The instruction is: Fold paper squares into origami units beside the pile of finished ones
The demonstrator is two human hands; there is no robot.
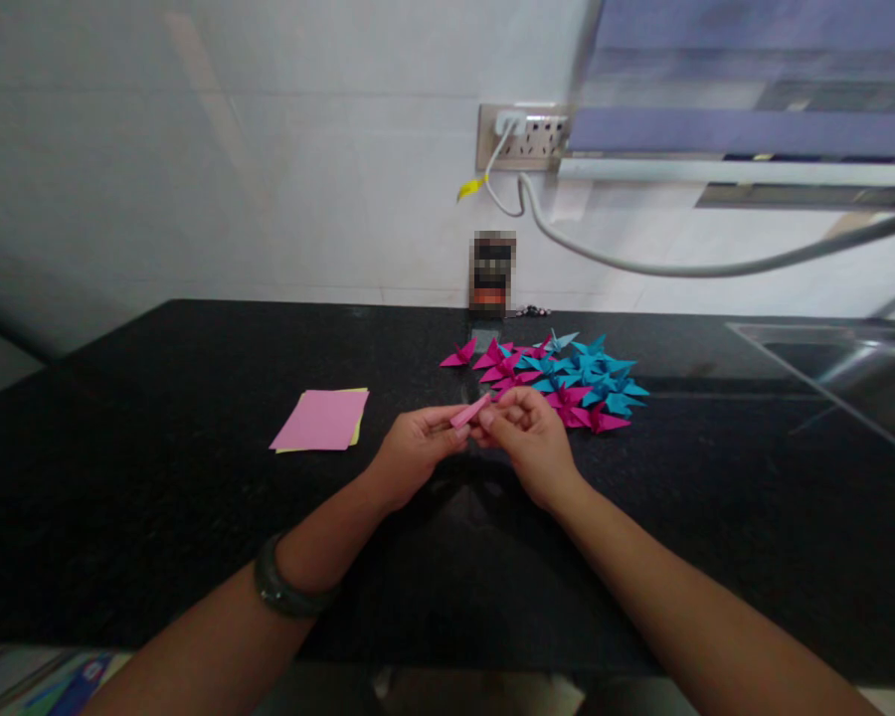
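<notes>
While the left hand (412, 452) and right hand (531, 446) pinch the folded pink paper (468, 412), I'd align its edges before pressing creases.

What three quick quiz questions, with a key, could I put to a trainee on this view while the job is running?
1. True or false: the left hand holds the folded pink paper between thumb and fingers.
2. Which colour peeks out from under the flat pink sheet: (a) blue, (b) yellow, (c) white?
3. Which hand is nearer the pile of folded paper cranes?

Key:
1. True.
2. b.
3. The right hand.
</notes>
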